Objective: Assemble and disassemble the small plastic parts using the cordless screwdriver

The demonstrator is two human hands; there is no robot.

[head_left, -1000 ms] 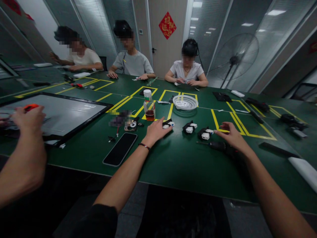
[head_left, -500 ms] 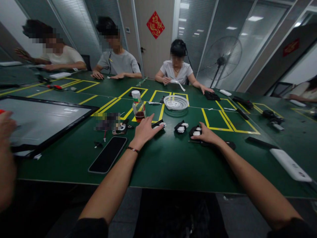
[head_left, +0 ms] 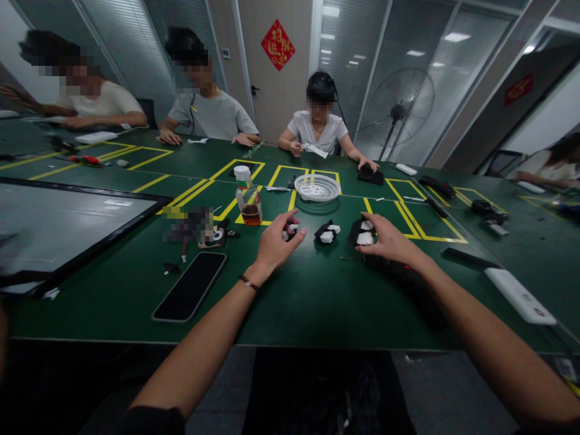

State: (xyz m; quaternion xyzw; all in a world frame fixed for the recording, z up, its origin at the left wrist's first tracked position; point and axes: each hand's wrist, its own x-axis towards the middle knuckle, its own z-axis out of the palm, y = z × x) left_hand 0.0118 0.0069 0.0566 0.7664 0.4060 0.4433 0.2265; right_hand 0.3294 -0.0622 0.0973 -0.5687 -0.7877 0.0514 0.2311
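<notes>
My left hand [head_left: 277,243] is curled round a small black-and-white piece [head_left: 291,231], mostly hidden behind the thumb and fingers. To the right, my right hand [head_left: 390,240] has thumb and fingers closed on the edges of a black piece with white patches [head_left: 364,238], tilted up on the table. Between my hands lies a similar crumpled-looking black-and-white piece [head_left: 327,233], touched by neither. Under my right wrist is a dark-handled tool with a thin shaft [head_left: 350,258]. What these pieces are, I cannot make out.
A bottle with dark liquid [head_left: 251,202] and a white plastic basket [head_left: 317,188] stand beyond my hands. A phone [head_left: 190,287] and a framed panel [head_left: 81,223] lie left, a white power bank-like block [head_left: 519,295] right. Several co-workers sit across the green table [head_left: 308,308].
My left hand has curled its fingers further round its piece. My right hand has tilted its piece up. A co-worker's hand at the left edge has left view; the camera has shifted slightly.
</notes>
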